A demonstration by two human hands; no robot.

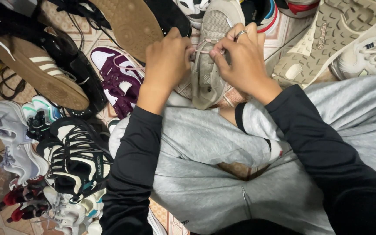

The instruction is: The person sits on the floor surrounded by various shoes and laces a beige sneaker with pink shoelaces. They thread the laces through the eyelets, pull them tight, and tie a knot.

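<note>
Two black sleeves came up from the bottom edge, your own arms, crossing above grey trousers (pixel 205 174) on your folded legs. Your left hand (pixel 167 58) was curled into a loose fist, knuckles up, pinching a pale pink lace (pixel 201 48); its fingertips were hidden under the hand. Your right hand (pixel 240 58) bent at the wrist, thumb and forefinger closed on the same lace, with one ring (pixel 240 33) on a finger. Both hands met over one beige sneaker (pixel 209 65), which lay just beyond your knee on the tiled floor (pixel 279 37), heel toward you, toe pointing away; your hands covered its middle, so I could not make out how the lace was threaded.

To your left sat one maroon-and-white shoe (pixel 118 78), near the beige sneaker. Nearer you on that side lay one black-and-white trail shoe (pixel 77 152), a light grey shoe (pixel 11 139) and red-trimmed ones at the corner, partly cut off. Farther left, one tan sole with three pale stripes (pixel 40 72) faced up over a black shoe.

On your right, one beige lugged sole (pixel 327 39) faced up, beside a white sneaker (pixel 366 54) cut by the frame. Several more shoes along the top edge were cropped and too jumbled to count.
</note>
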